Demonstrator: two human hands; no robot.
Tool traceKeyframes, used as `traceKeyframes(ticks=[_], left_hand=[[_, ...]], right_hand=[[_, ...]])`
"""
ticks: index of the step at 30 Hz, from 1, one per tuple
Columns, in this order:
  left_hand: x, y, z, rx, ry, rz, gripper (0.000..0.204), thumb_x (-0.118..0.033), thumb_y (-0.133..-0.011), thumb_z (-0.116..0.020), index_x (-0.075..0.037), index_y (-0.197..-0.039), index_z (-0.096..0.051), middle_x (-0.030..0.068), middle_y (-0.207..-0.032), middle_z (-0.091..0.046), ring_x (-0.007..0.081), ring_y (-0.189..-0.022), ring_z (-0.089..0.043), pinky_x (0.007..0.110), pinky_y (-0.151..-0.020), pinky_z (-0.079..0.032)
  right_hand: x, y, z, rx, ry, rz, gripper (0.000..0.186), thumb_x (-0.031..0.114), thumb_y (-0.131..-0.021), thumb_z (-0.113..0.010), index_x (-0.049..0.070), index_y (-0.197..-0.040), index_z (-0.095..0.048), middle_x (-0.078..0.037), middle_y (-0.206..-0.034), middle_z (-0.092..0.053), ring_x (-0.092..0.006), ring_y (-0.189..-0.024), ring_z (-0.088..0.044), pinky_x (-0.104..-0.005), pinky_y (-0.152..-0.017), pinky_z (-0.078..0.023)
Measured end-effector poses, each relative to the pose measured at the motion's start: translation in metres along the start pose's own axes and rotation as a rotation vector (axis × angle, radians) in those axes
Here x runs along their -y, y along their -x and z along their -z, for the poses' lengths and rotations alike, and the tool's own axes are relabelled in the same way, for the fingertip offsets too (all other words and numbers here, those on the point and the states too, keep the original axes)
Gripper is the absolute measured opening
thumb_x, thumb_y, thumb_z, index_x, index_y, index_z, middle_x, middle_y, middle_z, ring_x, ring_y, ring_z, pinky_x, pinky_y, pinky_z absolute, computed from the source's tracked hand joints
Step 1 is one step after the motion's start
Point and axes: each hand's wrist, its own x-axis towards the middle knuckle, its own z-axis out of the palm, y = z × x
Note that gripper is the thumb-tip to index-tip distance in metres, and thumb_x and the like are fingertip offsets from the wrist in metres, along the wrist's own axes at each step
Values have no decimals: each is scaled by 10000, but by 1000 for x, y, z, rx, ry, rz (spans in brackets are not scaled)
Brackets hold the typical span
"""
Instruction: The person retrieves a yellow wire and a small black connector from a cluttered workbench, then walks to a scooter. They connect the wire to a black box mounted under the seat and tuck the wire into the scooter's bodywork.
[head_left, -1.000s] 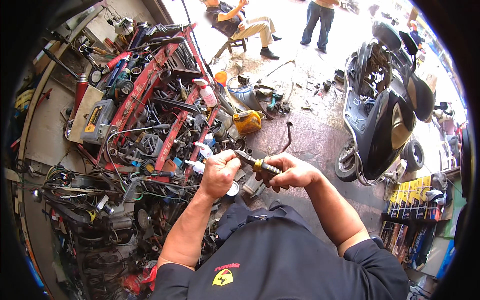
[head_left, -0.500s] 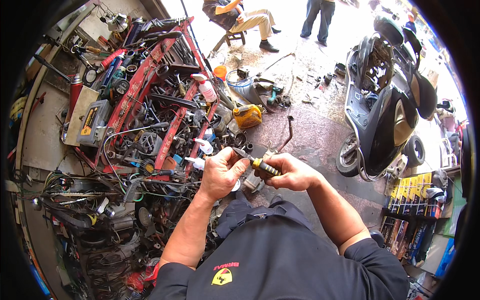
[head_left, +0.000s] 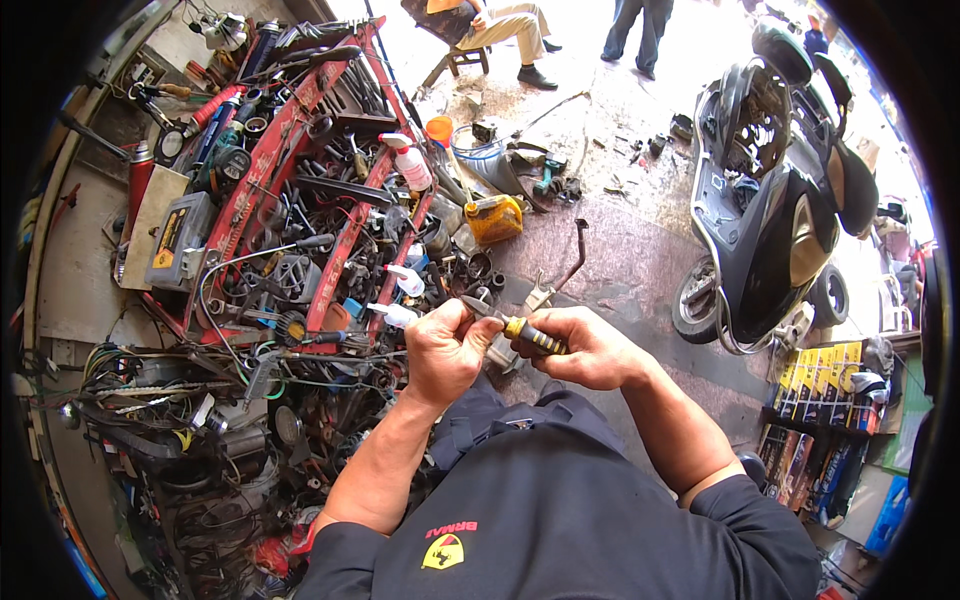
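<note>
worn reddish-grey floor [head_left: 645, 285] runs out ahead of me into glaring daylight, where a seated person in beige trousers [head_left: 508, 27] and a standing person in blue jeans [head_left: 638, 32] are cut off by the upper edge. on my right stands a black scooter with a bronze-coloured panel [head_left: 768, 245]. to my left, a red metal rack [head_left: 268, 158] is heaped with dark tools and parts, a grey plastic case [head_left: 183, 242] at its outer side and a white-topped spray bottle with a pinkish body [head_left: 411, 167] at its inner side. near the bottle, on the floor, is a grimy yellow plastic jug [head_left: 494, 219].

in front of my body, above my lap, is the hand tool with a black-and-yellow handle and a grey metal head [head_left: 540, 337]. my right hand [head_left: 592, 350] is clamped round its handle, the head slanting up and left towards my left hand [head_left: 441, 352]. those left fingers are curled closed, the thumb against the metal head; i cannot tell whether they pinch anything else. beyond the tool, a rusty-brown bent pipe [head_left: 578, 255] lies on the floor.
</note>
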Motion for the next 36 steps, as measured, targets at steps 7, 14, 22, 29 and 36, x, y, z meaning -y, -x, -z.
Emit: traceKeyframes(ticks=[7,14,22,29,36], left_hand=[[9,0,1,-12,-24,43,304,-132,-816,-773,-5,-655,-549,25,-512,-462,88,-482,-377,292,-429,-315],[11,-2,4,-50,-69,109,406,-187,-798,-802,-19,-595,-493,7,-507,-406,84,-494,-331,295,-429,-296],[11,-12,15,101,-115,187,368,-226,-807,-796,-27,-704,-504,3,-560,-458,88,-542,-389,292,-468,-348],[13,-15,15,190,139,206,217,-172,-885,-708,-16,-819,-572,8,-632,-558,72,-580,-457,269,-516,-402],[17,-13,12,165,136,141,181,-148,-892,-696,1,-852,-601,29,-656,-607,61,-602,-485,264,-530,-417]], right_hand=[[5,-3,-9,-104,284,2,265,-31,-755,-569,-21,-1015,-619,-4,-863,-566,-81,-832,-499,-252,-744,-440],[3,-7,-22,-217,272,26,271,-64,-734,-535,-39,-992,-615,-27,-873,-539,-94,-813,-496,-260,-707,-436],[-9,-15,-17,-132,-3,18,310,30,-735,-589,-34,-1038,-598,-143,-859,-614,-202,-774,-583,-337,-723,-481],[-3,-21,-6,-109,496,197,284,14,-707,-592,-22,-987,-569,-120,-913,-567,-264,-879,-555,-365,-778,-462],[-3,-26,-7,-159,702,278,251,59,-674,-604,-30,-906,-561,-180,-901,-559,-365,-877,-558,-423,-778,-463]])
